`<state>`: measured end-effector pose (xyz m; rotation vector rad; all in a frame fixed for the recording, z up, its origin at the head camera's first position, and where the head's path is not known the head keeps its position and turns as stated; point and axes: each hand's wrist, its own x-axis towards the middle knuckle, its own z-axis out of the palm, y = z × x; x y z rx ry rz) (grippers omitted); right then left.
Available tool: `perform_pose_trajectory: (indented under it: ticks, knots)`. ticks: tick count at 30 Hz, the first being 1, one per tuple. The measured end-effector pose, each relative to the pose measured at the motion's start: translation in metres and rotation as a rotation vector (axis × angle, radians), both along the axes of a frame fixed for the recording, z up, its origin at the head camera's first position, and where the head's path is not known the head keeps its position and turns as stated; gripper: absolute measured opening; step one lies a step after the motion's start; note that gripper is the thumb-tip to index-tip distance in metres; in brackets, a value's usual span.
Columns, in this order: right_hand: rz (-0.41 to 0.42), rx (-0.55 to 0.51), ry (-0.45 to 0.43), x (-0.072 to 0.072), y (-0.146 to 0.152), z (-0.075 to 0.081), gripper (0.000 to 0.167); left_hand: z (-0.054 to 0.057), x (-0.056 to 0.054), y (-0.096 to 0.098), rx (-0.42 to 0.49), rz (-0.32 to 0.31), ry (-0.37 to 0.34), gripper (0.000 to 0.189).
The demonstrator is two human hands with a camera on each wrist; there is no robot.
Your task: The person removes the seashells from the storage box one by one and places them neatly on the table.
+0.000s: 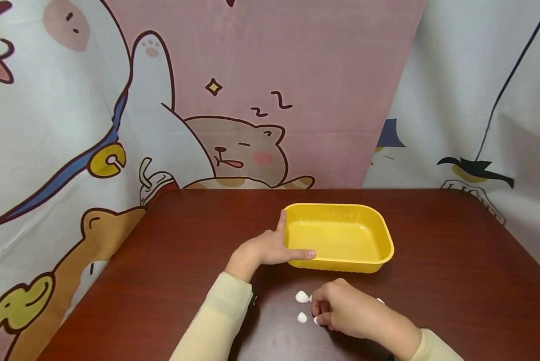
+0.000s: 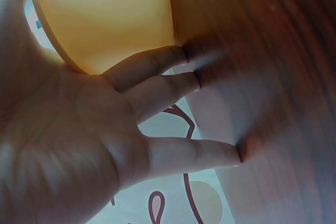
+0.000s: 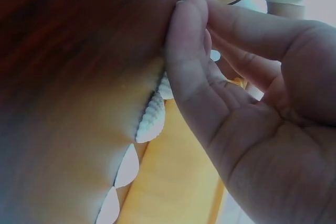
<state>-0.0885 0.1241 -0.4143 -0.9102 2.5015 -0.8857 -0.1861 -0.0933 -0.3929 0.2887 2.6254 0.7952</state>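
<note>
A yellow plastic basin stands on the dark wood table. My left hand is against its left end, thumb stretched along the front rim. In the left wrist view the other fingers are straight and spread, their tips at the tabletop. In front of the basin my right hand pinches a small white seashell at the tabletop, mostly covered by the fingertips. To its left lie two more white seashells. The right wrist view shows a ridged white seashell and smoother seashells in a row.
The brown table reaches back to a cartoon-printed cloth hanging behind and at both sides. A white seashell peeks out behind my right wrist. No contents show inside the basin.
</note>
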Motion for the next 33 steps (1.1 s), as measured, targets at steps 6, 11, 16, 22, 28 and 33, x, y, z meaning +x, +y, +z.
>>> perform_pose_trajectory:
  ticks: [6,11,16,22,28,33]
  knots:
    - [-0.045,-0.120,-0.138,-0.007,0.019,0.024,0.010,-0.001,0.001,0.001,0.009,0.005,-0.008,0.140]
    - [-0.285,-0.071,0.089,-0.027,0.058,0.051,0.021,0.000,0.001,0.002,0.003,-0.006,0.004,0.140]
    - [-0.502,0.165,0.197,-0.049,0.095,0.051,0.082,0.002,0.001,0.002,-0.015,-0.006,-0.001,0.142]
    - [-0.483,0.135,-0.027,-0.064,0.113,0.037,0.126,0.002,0.002,0.000,0.012,-0.012,0.010,0.144]
    - [-0.472,0.067,0.073,-0.065,0.113,0.027,0.145,-0.005,0.000,0.001,0.133,-0.081,0.145,0.152]
    - [-0.464,0.055,0.125,-0.066,0.113,0.026,0.144,-0.004,-0.002,0.002,0.133,-0.082,0.180,0.155]
